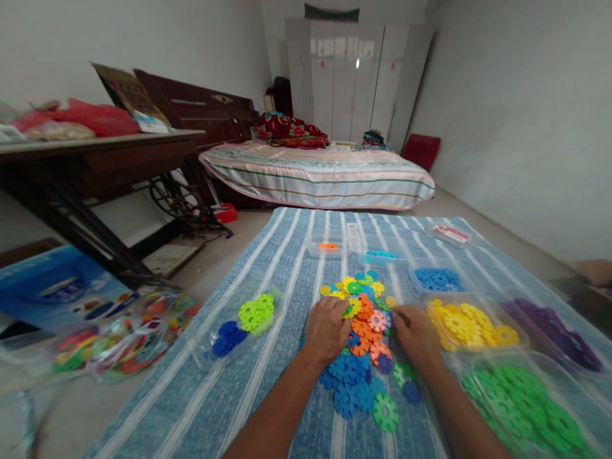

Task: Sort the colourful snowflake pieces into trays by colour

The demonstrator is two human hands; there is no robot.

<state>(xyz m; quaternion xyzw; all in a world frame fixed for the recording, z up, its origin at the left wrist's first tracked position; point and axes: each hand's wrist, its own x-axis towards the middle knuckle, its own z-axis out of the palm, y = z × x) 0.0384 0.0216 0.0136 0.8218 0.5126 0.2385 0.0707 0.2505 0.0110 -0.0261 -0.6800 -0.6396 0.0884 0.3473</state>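
A mixed pile of plastic snowflake discs lies on the striped cloth, with orange discs (362,328) in the middle and blue discs (351,376) in front. My left hand (327,325) rests at the pile's left side, fingers curled down beside a yellow disc (352,308); what its fingertips hold is hidden. On the right of the pile is my right hand (415,331), its fingers drawn together at a yellow disc (391,301), which it seems to pinch. A light green disc (385,412) lies nearest me.
Clear tubs hold sorted discs: yellow (466,324), green (530,401), purple (557,335) and blue (437,279). Left, another tub (203,357) holds lime and dark blue discs. An orange-disc tub (313,247) stands farther back. Bagged pieces (138,338) lie left of the table.
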